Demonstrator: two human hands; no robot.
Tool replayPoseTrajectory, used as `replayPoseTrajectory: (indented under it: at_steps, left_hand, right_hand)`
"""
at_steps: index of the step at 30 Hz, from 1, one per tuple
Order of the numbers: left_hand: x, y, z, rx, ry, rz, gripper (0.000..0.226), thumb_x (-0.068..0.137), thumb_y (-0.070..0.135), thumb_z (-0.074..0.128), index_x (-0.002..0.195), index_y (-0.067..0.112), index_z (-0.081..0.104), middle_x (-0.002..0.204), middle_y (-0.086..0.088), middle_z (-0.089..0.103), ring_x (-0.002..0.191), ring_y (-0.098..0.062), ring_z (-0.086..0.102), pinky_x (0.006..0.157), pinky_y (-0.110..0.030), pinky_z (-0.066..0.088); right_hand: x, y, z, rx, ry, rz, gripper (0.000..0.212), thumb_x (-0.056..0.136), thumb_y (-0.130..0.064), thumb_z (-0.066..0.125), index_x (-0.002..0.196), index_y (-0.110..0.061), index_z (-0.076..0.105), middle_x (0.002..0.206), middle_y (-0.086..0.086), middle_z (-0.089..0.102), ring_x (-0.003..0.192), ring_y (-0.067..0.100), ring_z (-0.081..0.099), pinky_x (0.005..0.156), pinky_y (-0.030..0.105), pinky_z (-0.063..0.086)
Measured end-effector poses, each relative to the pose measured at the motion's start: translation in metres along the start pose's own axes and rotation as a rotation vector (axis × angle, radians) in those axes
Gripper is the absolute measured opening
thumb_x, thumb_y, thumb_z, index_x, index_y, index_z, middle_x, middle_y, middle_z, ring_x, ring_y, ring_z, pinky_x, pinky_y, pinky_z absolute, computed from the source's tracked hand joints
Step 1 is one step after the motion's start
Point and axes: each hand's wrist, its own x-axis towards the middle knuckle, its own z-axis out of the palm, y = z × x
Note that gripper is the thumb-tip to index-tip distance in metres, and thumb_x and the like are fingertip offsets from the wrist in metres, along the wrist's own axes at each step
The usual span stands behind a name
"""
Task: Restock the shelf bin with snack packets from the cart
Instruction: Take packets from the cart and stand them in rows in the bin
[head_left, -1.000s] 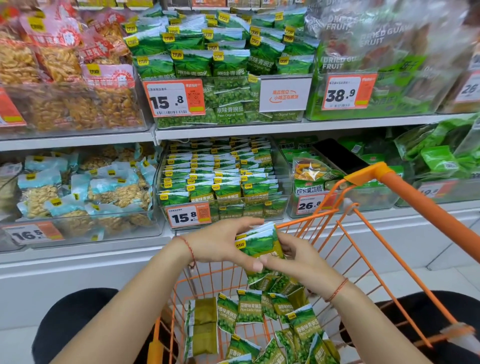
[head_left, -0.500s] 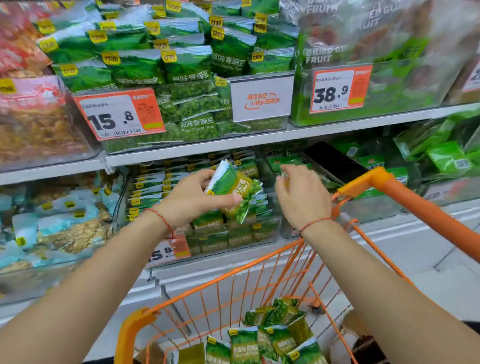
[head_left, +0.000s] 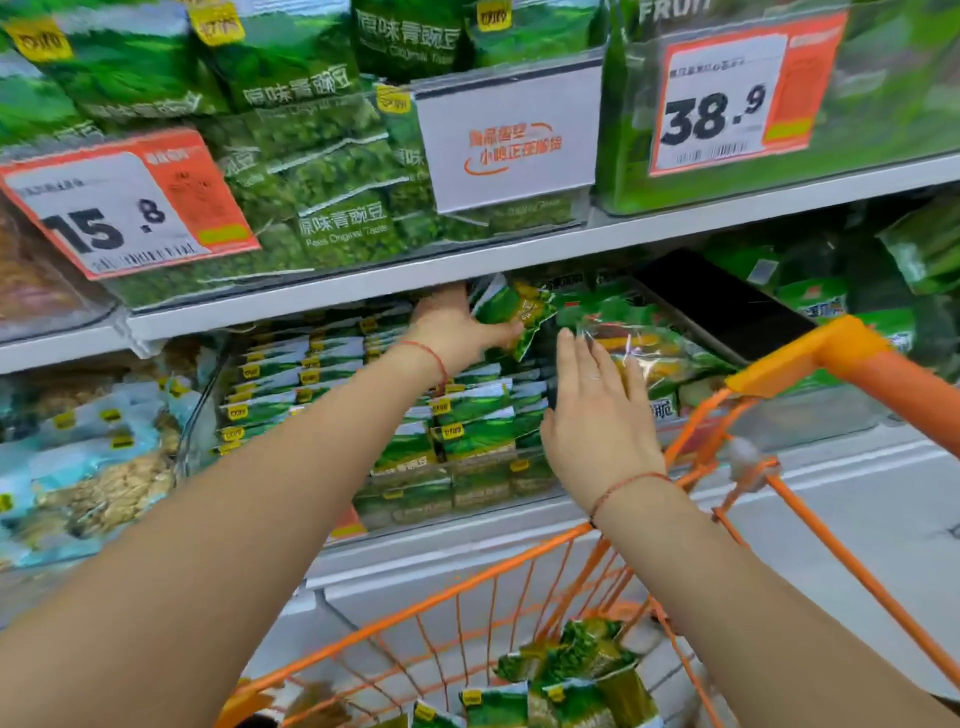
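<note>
The left hand (head_left: 457, 332) reaches deep into the middle shelf, just under the edge of the shelf above, and grasps a small bunch of green snack packets (head_left: 511, 314) between thumb and fingers. The bunch sits above the back rows of the clear shelf bin (head_left: 467, 499), which is packed with the same green packets standing in rows. The right hand (head_left: 595, 415) is released: its fingers are straight and spread, palm toward the shelf, at the right side of the bin and in front of a clear bag with yellow content (head_left: 649, 348); it holds nothing. Each wrist carries a thin red string.

Below the hands is the orange wire cart (head_left: 467, 587), and more green packets (head_left: 566, 670) lie in its bottom. Its orange handle (head_left: 852, 358) comes in from the right.

On the upper shelf a bin of larger green bags carries a price tag with 15.8 (head_left: 130, 202), next to it hangs a white sign with orange writing (head_left: 511, 140), and further right a tag shows 38.9 (head_left: 727, 104). At the left of the middle shelf there are light blue packets (they look like nuts) (head_left: 93, 467).
</note>
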Motion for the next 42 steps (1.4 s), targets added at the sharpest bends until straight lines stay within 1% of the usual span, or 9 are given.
replayPoseTrajectory:
  at_steps: [7, 11, 14, 18, 25, 30, 35, 39, 42]
  left_hand:
    - [0.025, -0.003, -0.010, 0.246, -0.171, -0.013, 0.083, 0.084, 0.045, 0.066, 0.150, 0.022, 0.021, 0.153, -0.003, 0.031, 0.135, -0.023, 0.038, 0.102, -0.028, 0.036]
    - [0.030, 0.009, 0.000, 0.374, -0.330, 0.056, 0.083, 0.088, 0.032, 0.066, 0.152, 0.018, 0.015, 0.155, -0.005, 0.028, 0.136, -0.023, 0.036, 0.104, -0.030, 0.035]
    - [0.038, 0.013, 0.005, 0.418, -0.418, 0.062, 0.085, 0.087, 0.034, 0.068, 0.152, 0.016, 0.015, 0.157, -0.005, 0.022, 0.140, -0.023, 0.029, 0.110, -0.031, 0.029]
    - [0.048, 0.012, 0.007, 0.426, -0.492, 0.043, 0.081, 0.088, 0.033, 0.067, 0.150, 0.011, 0.020, 0.154, -0.008, 0.028, 0.138, -0.026, 0.033, 0.109, -0.033, 0.032]
    - [0.043, -0.001, 0.024, 0.426, -0.319, 0.112, 0.088, 0.077, 0.044, 0.075, 0.146, 0.019, 0.027, 0.149, -0.005, 0.038, 0.131, -0.026, 0.043, 0.097, -0.031, 0.040]
    - [0.040, -0.007, 0.021, 0.378, -0.204, 0.133, 0.088, 0.072, 0.057, 0.073, 0.144, 0.025, 0.032, 0.142, 0.000, 0.047, 0.124, -0.024, 0.049, 0.099, -0.037, 0.044]
    - [0.043, -0.009, 0.025, 0.415, -0.127, 0.110, 0.068, 0.070, 0.056, 0.075, 0.122, 0.021, 0.051, 0.122, -0.003, 0.057, 0.108, -0.022, 0.055, 0.089, -0.035, 0.050]
    - [0.043, 0.001, 0.029, 0.613, -0.097, 0.099, 0.070, 0.072, 0.061, 0.070, 0.124, 0.018, 0.051, 0.122, -0.006, 0.057, 0.110, -0.026, 0.054, 0.082, -0.032, 0.046]
    - [0.019, 0.005, 0.017, 0.530, -0.050, 0.117, 0.062, 0.083, 0.064, 0.055, 0.127, 0.021, 0.050, 0.127, -0.005, 0.056, 0.114, -0.027, 0.053, 0.088, -0.035, 0.043]
  right_hand:
    - [0.000, 0.001, 0.001, 0.021, 0.020, -0.031, 0.074, 0.098, -0.026, 0.033, 0.147, -0.006, -0.019, 0.159, 0.008, 0.003, 0.146, 0.024, 0.005, 0.117, 0.046, 0.000]
    - [0.001, 0.002, 0.004, 0.043, 0.044, -0.041, 0.075, 0.097, -0.026, 0.033, 0.147, -0.006, -0.020, 0.159, 0.009, 0.004, 0.147, 0.024, 0.004, 0.117, 0.046, 0.001]
    - [0.001, 0.003, 0.004, 0.058, 0.068, -0.049, 0.074, 0.097, -0.026, 0.035, 0.148, -0.005, -0.016, 0.159, 0.010, 0.008, 0.146, 0.025, 0.008, 0.117, 0.046, 0.001]
    - [0.001, 0.001, 0.007, 0.051, 0.094, -0.049, 0.076, 0.094, -0.025, 0.041, 0.149, -0.002, -0.005, 0.156, 0.013, 0.020, 0.144, 0.027, 0.018, 0.117, 0.048, 0.007]
    - [0.003, 0.001, 0.016, 0.028, 0.171, -0.018, 0.078, 0.084, -0.022, 0.057, 0.148, 0.001, 0.018, 0.144, 0.017, 0.043, 0.135, 0.031, 0.040, 0.113, 0.052, 0.023]
    - [0.004, 0.002, 0.015, 0.030, 0.149, -0.053, 0.076, 0.091, -0.022, 0.047, 0.150, -0.002, 0.003, 0.153, 0.015, 0.028, 0.142, 0.028, 0.026, 0.117, 0.049, 0.012]
    - [0.003, 0.002, 0.017, 0.015, 0.150, -0.047, 0.076, 0.091, -0.022, 0.047, 0.150, -0.002, 0.002, 0.153, 0.015, 0.029, 0.142, 0.028, 0.026, 0.117, 0.050, 0.012]
    - [0.003, 0.003, 0.019, 0.015, 0.161, -0.050, 0.077, 0.092, -0.022, 0.046, 0.150, -0.002, -0.001, 0.153, 0.015, 0.027, 0.143, 0.028, 0.024, 0.117, 0.049, 0.011]
    - [0.003, 0.005, 0.020, -0.022, 0.175, -0.070, 0.077, 0.091, -0.022, 0.047, 0.149, 0.001, 0.002, 0.152, 0.017, 0.028, 0.142, 0.029, 0.024, 0.117, 0.048, 0.006]
